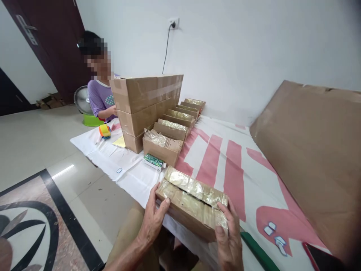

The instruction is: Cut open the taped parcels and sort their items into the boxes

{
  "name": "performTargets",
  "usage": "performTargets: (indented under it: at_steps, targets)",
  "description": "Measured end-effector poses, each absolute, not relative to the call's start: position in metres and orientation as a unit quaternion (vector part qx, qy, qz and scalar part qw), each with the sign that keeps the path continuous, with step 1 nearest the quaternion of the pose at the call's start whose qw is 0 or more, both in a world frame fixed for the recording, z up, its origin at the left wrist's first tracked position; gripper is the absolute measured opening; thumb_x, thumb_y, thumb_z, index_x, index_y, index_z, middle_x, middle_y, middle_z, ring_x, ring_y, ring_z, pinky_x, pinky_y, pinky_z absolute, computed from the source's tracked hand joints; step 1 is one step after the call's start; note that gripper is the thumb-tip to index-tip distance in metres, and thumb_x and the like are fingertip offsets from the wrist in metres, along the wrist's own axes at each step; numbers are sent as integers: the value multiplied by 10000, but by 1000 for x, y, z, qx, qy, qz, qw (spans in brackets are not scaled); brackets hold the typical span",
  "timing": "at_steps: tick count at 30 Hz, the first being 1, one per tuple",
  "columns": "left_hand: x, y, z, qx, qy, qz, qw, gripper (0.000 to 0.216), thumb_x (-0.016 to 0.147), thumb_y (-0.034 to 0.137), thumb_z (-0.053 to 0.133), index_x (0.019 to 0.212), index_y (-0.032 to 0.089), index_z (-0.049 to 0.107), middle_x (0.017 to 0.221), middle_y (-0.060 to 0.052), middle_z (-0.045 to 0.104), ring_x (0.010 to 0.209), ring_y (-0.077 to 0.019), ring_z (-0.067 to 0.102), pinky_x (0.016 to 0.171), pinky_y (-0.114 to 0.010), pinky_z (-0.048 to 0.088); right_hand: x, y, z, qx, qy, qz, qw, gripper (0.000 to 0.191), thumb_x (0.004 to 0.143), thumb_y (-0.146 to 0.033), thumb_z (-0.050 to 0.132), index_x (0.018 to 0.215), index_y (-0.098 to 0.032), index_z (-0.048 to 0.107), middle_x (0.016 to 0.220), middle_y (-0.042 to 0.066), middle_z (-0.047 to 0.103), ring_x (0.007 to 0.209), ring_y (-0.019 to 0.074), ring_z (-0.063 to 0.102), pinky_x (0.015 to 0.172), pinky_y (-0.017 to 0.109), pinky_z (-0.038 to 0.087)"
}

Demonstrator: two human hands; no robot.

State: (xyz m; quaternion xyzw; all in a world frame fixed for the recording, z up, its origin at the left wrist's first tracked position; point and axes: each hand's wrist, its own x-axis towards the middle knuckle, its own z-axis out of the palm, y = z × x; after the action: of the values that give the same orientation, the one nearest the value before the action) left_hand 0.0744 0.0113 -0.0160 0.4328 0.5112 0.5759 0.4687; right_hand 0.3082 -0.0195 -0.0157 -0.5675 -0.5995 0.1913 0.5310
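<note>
A small taped cardboard box sits at the near edge of the white and pink sheet, its top flaps covered with shiny clear tape. My left hand grips its left end, thumb on the top. My right hand grips its right end, thumb over the near corner. Beyond it stands a row of several similar small boxes, running away toward the wall.
A stack of larger sealed cartons stands left of the row. A green packet, a tape roll and a yellow paper lie on the sheet. A seated person works behind. A big flat cardboard sheet leans at right.
</note>
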Motion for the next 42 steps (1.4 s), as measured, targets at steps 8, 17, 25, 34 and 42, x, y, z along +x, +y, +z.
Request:
performTargets:
  at_steps: [8, 17, 25, 34, 42]
  targets:
    - [-31, 46, -1, 369, 578, 657, 313, 716, 901, 559, 650, 1484, 195, 447, 1438, -139, 601, 1360, -324, 561, 1171, -461, 434, 190, 50, 2, -482, -684, 222, 501, 500, 1058, -505, 456, 1502, -277, 484, 1715, 121, 264, 1579, 362, 273, 1228, 606, 339]
    - [-69, 110, -21, 375, 600, 663, 243, 521, 933, 552, 545, 1296, 179, 582, 1328, -111, 642, 1351, -305, 545, 1192, -429, 402, 144, 96, -24, -448, -708, 173, 517, 726, 1021, -534, 534, 1633, -250, 269, 1702, 176, 272, 1565, 372, 307, 1227, 623, 353]
    - [-61, 110, -33, 377, 606, 649, 265, 635, 986, 606, 477, 1469, 195, 482, 1549, -146, 521, 1496, -311, 430, 1264, -465, 315, 163, 90, -39, -433, -700, 168, 543, 748, 1014, -482, 562, 1651, -273, 229, 1683, 171, 327, 1531, 370, 375, 1164, 605, 445]
    - [-16, 58, -63, 496, 649, 558, 144, 912, 847, 561, 724, 1597, 233, 323, 1649, -195, 357, 1578, -391, 275, 1281, -614, 242, 251, 93, -65, -534, -648, 130, 528, 460, 1029, -479, 523, 1420, -242, 573, 1568, 169, 497, 1441, 345, 495, 1090, 578, 514]
    - [-8, 75, -75, 517, 630, 564, 133, 1052, 779, 583, 784, 1627, 248, 258, 1676, -223, 271, 1594, -418, 219, 1214, -635, 367, 269, 109, -103, -566, -646, 118, 498, 318, 961, -455, 584, 1164, -249, 715, 1414, 144, 631, 1323, 349, 585, 1091, 606, 517]
